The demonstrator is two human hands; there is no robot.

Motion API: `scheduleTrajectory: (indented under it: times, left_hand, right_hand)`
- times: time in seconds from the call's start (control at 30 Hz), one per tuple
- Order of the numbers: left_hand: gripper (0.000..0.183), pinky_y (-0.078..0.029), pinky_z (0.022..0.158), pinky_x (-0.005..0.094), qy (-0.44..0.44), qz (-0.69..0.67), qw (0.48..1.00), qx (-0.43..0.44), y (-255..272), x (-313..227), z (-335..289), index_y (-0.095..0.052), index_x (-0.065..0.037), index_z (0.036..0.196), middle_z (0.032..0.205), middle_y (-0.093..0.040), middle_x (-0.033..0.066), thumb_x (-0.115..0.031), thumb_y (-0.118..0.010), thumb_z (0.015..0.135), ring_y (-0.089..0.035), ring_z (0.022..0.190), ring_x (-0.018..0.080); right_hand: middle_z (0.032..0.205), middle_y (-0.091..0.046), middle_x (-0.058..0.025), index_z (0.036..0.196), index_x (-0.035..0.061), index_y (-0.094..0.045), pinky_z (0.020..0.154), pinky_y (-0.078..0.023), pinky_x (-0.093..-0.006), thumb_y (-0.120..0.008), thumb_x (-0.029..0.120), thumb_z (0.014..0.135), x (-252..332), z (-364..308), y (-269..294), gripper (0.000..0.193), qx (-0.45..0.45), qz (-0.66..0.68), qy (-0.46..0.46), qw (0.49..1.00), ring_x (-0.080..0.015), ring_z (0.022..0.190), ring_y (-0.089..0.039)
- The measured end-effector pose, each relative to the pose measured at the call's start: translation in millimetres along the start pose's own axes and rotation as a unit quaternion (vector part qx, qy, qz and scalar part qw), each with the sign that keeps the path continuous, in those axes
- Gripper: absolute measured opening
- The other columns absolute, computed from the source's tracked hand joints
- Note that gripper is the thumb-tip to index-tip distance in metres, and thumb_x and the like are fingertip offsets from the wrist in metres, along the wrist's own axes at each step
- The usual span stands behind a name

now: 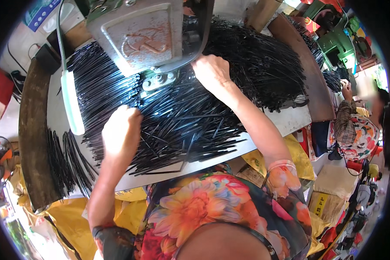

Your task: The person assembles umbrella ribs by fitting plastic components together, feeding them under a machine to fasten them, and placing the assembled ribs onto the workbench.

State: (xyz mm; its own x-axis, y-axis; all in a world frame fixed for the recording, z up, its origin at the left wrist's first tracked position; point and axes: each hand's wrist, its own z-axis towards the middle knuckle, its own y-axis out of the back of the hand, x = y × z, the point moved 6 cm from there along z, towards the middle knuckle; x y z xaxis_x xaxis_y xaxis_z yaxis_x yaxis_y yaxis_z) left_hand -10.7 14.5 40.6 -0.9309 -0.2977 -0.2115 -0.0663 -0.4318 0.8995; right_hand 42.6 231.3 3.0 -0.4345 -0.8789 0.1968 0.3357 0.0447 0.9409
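Observation:
My left hand [122,129] is closed beside the machine's lit working point, knuckles up, at the near edge of a heap of thin black strips [182,125]. What its fingertips pinch is hidden beneath the hand. Above stands a metal machine head [147,39] with a worn, embossed front plate. Below that is a small bolted metal plate [159,81]. My right hand [212,73] reaches to the right side of the machine head, fingers curled downward above the strips. Whatever those fingers hold cannot be made out.
A glowing lamp [73,104] hangs left of the machine. Curved brown boards [34,130] edge the white table [286,123]. Loose strips [71,160] lie at the left. Yellow sacks [69,216] sit below the table. Another person [353,130] works at a green machine [338,47].

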Motion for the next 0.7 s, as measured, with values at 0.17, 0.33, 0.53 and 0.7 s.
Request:
scheduleTrajectory:
  times: [0.17,0.33,0.53,0.7]
  left_hand:
    - [0.012,-0.046,0.057,0.033,-0.002,0.057,0.998,-0.012,-47,-3,13,-0.051,-0.001,0.083,0.077,-0.049,0.0124,-0.001,-0.052,0.07,-0.052,0.072,0.0261]
    - [0.012,-0.044,0.056,0.0339,0.003,0.027,1.0,-0.008,-56,4,18,-0.051,0.0,0.08,0.075,-0.047,0.0132,0.002,-0.05,0.069,-0.05,0.069,0.0267]
    - [0.01,-0.042,0.06,0.0325,0.077,-0.093,0.992,0.036,-54,18,21,-0.057,-0.002,0.077,0.072,-0.052,0.0102,-0.006,-0.061,0.069,-0.053,0.067,0.0262]
    - [0.008,-0.041,0.058,0.0295,0.042,-0.16,0.986,-0.026,-42,9,21,-0.059,-0.003,0.078,0.069,-0.052,0.0085,-0.005,-0.06,0.07,-0.052,0.064,0.0226]
  right_hand:
    - [0.066,-0.059,-0.0201,0.076,0.0003,-0.057,0.056,-0.049,-0.0417,-0.047,0.014,0.075,-2,5,-2,0.017,-0.01,0.05,-0.061,0.997,-0.0347,0.064,-0.061]
    - [0.067,-0.059,-0.0195,0.08,0.0049,-0.057,0.061,-0.047,-0.0427,-0.048,0.02,0.078,-6,-3,15,0.017,-0.035,0.085,-0.11,0.99,-0.0358,0.067,-0.059]
    - [0.066,-0.06,-0.0122,0.078,0.0017,-0.057,0.053,-0.046,-0.0308,-0.055,0.015,0.079,-37,-15,31,0.013,-0.147,0.332,-0.123,0.924,-0.0223,0.057,-0.06]
    - [0.069,-0.059,-0.0102,0.08,-0.0021,-0.053,0.038,-0.039,-0.0191,-0.05,0.012,0.084,-24,-23,33,0.015,-0.017,0.551,-0.144,0.822,-0.0095,0.047,-0.053]
